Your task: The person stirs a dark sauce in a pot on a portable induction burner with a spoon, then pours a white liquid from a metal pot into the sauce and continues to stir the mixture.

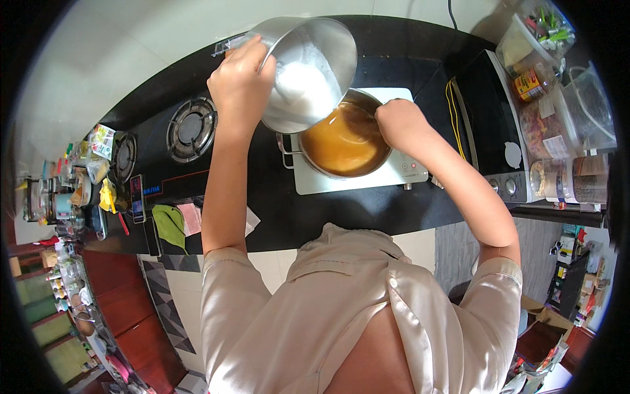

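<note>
- Silvery metal fills your left hand (239, 82): the fingers pinch the rim of the tilted pot (331, 49), whose mouth leans right and toward you.
- Your right hand (401, 125) sits knuckles up at the right edge of the lower pot (363, 100); its fingertips are hidden, so I cannot tell whether they pinch anything.
- The tilted pot hangs over the left rim of the lower pot, something whitish inside it, perhaps partly glare. I cannot tell whether the metal touches.
- Below, amber-brown liquid (344, 146) with pale streaks lies in the lower pot.
- If your left fingers slip on that smooth rim, the tilted pot could drop and knock the lower one; tipping it too fast could splash your right hand, which is close to the liquid.
- The lower pot stands on a white hob (318, 185), so a spill would likely reach its control strip, and heat from pot or steam may be a hazard.
- The hob rests on a black counter (282, 213); left of it are a gas burner (191, 129), a phone (137, 199) and a green cloth (169, 226).
- To your right, a yellow cable (455, 118) runs beside a black-fronted oven (482, 118), with plastic tubs (551, 121) beyond.
- Farther left stand reddish cabinets (118, 282).
</note>
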The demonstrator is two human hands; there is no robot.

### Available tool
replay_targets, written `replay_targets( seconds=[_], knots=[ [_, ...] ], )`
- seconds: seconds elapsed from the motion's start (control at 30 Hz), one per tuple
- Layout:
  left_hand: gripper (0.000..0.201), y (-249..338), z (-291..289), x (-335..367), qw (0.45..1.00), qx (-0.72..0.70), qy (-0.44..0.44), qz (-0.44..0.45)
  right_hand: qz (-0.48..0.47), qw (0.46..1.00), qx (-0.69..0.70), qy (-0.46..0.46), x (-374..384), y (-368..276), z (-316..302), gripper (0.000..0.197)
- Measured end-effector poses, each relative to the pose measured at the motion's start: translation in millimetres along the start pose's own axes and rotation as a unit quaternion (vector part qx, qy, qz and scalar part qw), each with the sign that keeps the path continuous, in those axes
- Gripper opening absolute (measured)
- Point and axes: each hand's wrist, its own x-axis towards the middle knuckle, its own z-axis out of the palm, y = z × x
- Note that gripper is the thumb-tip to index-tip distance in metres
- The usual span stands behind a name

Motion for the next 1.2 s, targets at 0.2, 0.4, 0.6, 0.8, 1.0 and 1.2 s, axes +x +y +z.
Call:
replay_targets(
  seconds=[0.2, 0.4, 0.6, 0.8, 1.0, 1.2],
  knots=[
    [0.023, -0.7, 1.2, -1.1, 1.000, 0.000, 0.018, 0.009, 0.167, 0.950, 0.222, -0.141, -5.2, 24.3, -20.9, 0.018],
    [0.023, 0.0, 1.6, -0.8, 1.000, 0.004, 0.018, 0.011, 0.196, 0.854, 0.432, -0.214, -14.4, 30.1, 24.1, 0.022],
    [0.023, 1.1, -0.3, -1.7, 1.000, 0.006, 0.009, 0.008, 0.292, 0.600, 0.729, -0.155, -34.2, -24.4, 65.5, 0.025],
    [0.023, -0.5, 1.1, 0.2, 1.000, 0.004, 0.005, 0.003, 0.326, 0.443, 0.834, -0.047, -31.3, -39.1, 76.6, 0.026],
    [0.023, -0.1, 0.6, 0.9, 1.000, 0.002, 0.003, 0.005, 0.290, 0.649, 0.703, 0.028, -58.8, -15.3, 65.6, 0.023],
    [0.023, -2.2, 1.3, 0.5, 1.000, 0.010, 0.005, 0.010, 0.158, 0.904, 0.397, -0.002, -85.1, -13.2, 40.7, 0.015]
  ],
)
